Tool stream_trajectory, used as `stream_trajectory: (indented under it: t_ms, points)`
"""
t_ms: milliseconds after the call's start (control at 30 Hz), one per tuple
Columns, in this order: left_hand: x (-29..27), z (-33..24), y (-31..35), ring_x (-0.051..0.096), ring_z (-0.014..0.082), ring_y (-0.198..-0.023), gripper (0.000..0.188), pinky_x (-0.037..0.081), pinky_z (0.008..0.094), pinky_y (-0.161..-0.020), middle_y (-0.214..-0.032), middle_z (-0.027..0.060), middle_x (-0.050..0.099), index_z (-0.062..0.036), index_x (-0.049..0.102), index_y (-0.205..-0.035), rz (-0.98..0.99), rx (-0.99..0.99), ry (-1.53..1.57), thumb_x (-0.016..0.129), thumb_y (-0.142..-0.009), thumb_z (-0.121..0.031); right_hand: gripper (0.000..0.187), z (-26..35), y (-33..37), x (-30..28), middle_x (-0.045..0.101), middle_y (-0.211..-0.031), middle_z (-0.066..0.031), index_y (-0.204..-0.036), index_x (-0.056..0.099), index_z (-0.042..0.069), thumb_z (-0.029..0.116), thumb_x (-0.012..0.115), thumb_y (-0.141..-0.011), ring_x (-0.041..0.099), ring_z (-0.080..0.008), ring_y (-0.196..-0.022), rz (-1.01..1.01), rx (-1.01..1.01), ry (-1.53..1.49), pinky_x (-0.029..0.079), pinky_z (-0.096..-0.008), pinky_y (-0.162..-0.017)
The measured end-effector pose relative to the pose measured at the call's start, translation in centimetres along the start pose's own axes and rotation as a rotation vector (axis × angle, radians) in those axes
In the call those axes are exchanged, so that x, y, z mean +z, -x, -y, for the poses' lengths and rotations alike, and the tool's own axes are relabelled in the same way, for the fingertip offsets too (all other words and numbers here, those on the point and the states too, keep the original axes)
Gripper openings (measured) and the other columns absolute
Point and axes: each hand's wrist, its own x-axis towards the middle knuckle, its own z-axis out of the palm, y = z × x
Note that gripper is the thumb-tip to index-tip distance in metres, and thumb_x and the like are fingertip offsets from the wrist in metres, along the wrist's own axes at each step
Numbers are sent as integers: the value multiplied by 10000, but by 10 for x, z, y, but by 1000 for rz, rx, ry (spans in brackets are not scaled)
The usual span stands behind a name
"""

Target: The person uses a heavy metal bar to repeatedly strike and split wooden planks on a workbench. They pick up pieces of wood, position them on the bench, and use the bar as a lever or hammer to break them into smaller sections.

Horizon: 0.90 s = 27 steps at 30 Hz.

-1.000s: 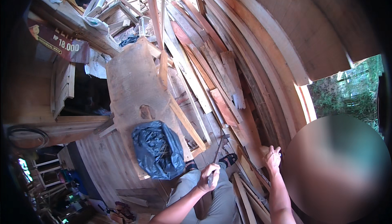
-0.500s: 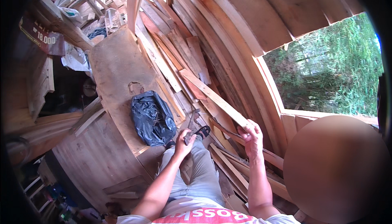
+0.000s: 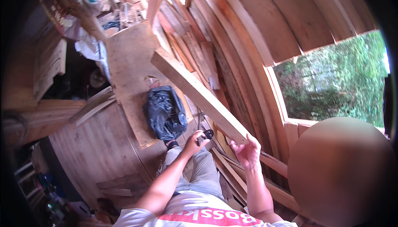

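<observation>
My right hand [image 3: 248, 151] grips the near end of a long wooden board [image 3: 199, 96], with the thumb over its edge. The board slants up and away to the left, its far end raised over the brown panel. In my left hand [image 3: 195, 144] is a dark-handled tool that looks like a hammer; its thin shaft [image 3: 200, 121] points away from me, and the head is hard to make out. Left of the board sits a black plastic bag [image 3: 166, 113], open at the top, with thin nail-like pieces inside.
The bag rests on a brown wooden panel [image 3: 130, 57]. Several loose planks [image 3: 199, 53] lie along the curved timber wall [image 3: 244, 40] on the right, beside a window opening [image 3: 331, 82]. Wood scraps [image 3: 128, 13] are heaped at the far end. More boards [image 3: 232, 171] lie by my legs.
The board's far end has risen and swung left toward the panel. My right hand has shifted slightly down and left, its fingers turned. My left hand has moved slightly right; the view has shifted too.
</observation>
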Motion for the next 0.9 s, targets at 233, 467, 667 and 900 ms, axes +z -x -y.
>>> stream_trajectory:
  t_ms: [233, 467, 667, 900]
  points:
    - [3, -5, 3, 572, 337, -680, 309, 448, 404, -625, -749, 152, 556, 2, 560, -805, 15, -113, 37, 706, -849, -267, 498, -10, 13, 10, 603, -1142, -176, -1208, 530, -10, 265, 678, -820, 642, -303, -911, 40, 15, 27, 597, -366, -762]
    - [-8, -38, 2, 575, 339, -624, 336, 436, 421, -593, -682, 174, 551, -11, 550, -758, -38, -64, -72, 596, -928, -297, 506, -11, 20, 15, 613, -1131, -179, -1198, 532, -23, 169, 732, -775, 654, -285, -948, 186, -31, 176, 570, -318, -841]
    - [-30, -57, 12, 606, 352, -681, 347, 448, 426, -619, -698, 170, 583, -31, 585, -769, 33, -133, -179, 573, -936, -335, 450, -29, 27, 31, 603, -1167, -128, -1152, 588, 37, 48, 752, -734, 579, -265, -1111, 250, -201, 298, 455, -356, -981]
    - [-38, -49, 50, 631, 398, -783, 350, 484, 480, -685, -805, 227, 641, -10, 581, -843, 117, -58, -334, 554, -938, -346, 344, -49, 51, 54, 521, -1172, -153, -948, 665, 56, -19, 763, -628, 547, -266, -1101, 419, -863, 1101, 452, -372, -933]
